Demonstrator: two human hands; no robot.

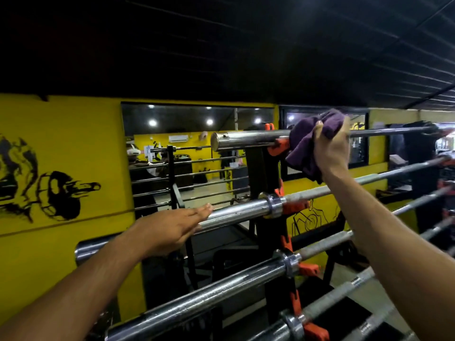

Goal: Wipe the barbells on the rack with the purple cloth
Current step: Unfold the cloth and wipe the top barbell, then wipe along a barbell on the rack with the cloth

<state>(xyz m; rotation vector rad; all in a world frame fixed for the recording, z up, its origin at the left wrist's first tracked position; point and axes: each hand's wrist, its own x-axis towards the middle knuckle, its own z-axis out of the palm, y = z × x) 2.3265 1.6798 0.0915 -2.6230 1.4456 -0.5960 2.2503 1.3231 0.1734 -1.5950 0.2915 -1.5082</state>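
Only one view was given, taken from a head-worn wide-angle camera. It was aimed forward and roughly level, tilted slightly up, so that the dark ceiling (pixel 246 45) filled the upper third. The rack (pixel 261 163) was seen from close by, at its left end, with the bars (pixel 236 212) running off to the right and into depth. Both forearms were seen entering from the bottom edge. Straight lines were bent towards the edges by the lens. The yellow wall (pixel 73 143) was faced at the left.
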